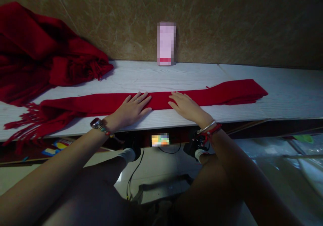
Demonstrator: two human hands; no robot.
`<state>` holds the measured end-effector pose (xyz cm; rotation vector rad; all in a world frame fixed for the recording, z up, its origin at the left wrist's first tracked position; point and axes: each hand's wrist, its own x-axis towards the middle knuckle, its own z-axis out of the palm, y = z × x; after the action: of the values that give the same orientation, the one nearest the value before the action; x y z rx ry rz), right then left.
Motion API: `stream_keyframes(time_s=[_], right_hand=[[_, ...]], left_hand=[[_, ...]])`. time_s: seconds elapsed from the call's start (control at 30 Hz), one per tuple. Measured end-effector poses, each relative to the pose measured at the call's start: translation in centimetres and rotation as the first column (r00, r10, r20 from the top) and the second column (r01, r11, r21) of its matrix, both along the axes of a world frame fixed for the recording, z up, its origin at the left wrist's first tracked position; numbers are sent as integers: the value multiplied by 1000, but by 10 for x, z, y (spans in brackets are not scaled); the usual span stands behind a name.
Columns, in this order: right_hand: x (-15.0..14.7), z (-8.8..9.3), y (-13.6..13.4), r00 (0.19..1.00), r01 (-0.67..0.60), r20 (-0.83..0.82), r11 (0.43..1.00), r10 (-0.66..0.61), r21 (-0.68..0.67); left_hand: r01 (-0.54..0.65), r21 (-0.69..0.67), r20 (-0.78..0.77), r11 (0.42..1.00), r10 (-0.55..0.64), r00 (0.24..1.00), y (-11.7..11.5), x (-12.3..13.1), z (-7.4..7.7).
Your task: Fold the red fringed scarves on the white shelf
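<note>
A red scarf (161, 99) lies folded in a long narrow strip across the white wood-grain tabletop (141, 74). Its fringed end spills toward the table's front edge at the left, and its right end is a thicker fold. My left hand (133, 108) rests flat on the strip left of its middle, fingers spread, a ring on one finger. On the other side of the middle, my right hand (185, 106) lies palm down with its fingers stretched out on the cloth. Neither hand grips the fabric.
A heap of red fringed cloth (32, 51) covers the table's back left. A pink blurred object (166, 44) leans upright against the brown marbled wall (227, 24). Below the front edge are a small blurred colourful item (160, 139), a black cable (135, 173) and clear plastic (272, 152).
</note>
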<state>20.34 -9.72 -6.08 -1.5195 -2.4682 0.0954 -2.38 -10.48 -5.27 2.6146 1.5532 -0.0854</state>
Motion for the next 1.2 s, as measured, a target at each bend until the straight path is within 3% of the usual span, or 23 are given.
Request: stream_keyframes(time_s=[0.3, 0.6, 1.2], right_hand=[[-24, 8, 11, 997, -21, -67, 994, 29, 111], [-34, -9, 21, 993, -110, -29, 993, 111, 41], [-34, -9, 25, 997, -78, -10, 996, 78, 46]], left_hand=[[-38, 4, -13, 999, 38, 999, -2, -10, 1], [-46, 37, -26, 998, 47, 999, 0, -27, -3], [-21, 31, 8, 999, 21, 1000, 14, -31, -4]])
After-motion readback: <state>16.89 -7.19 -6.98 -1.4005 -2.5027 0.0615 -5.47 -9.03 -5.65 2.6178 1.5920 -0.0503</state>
